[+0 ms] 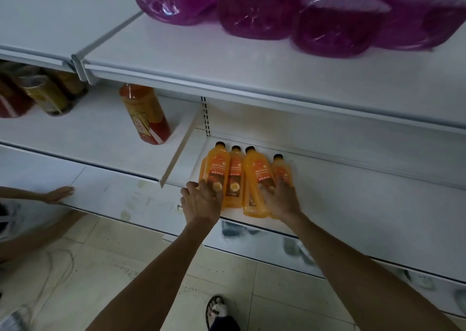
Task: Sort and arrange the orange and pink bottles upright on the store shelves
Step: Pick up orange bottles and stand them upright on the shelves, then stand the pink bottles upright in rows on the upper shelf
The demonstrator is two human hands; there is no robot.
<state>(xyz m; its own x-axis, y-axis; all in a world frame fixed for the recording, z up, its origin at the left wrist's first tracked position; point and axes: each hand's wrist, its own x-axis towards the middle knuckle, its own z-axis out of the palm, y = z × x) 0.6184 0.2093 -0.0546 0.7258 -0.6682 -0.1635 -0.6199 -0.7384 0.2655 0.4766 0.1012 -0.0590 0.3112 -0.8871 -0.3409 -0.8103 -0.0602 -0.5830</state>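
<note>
Several orange bottles with black caps stand close together in a row on the white bottom shelf (353,194). My left hand (201,200) grips the lower part of the leftmost orange bottle (215,166). My right hand (281,200) wraps around the base of the rightmost orange bottle (282,170), its fingers also touching the neighbouring orange bottle (256,179). One more orange bottle (234,174) stands between the hands. Several pink bottles (335,25) sit in a cluster on the upper shelf (201,60), at its right.
A taller red-orange bottle (145,113) stands on the middle shelf's left section, with dark bottles (42,96) further left. Another person's hand (59,194) rests on the bottom shelf's left edge. My sandalled foot (216,310) is on the tiled floor.
</note>
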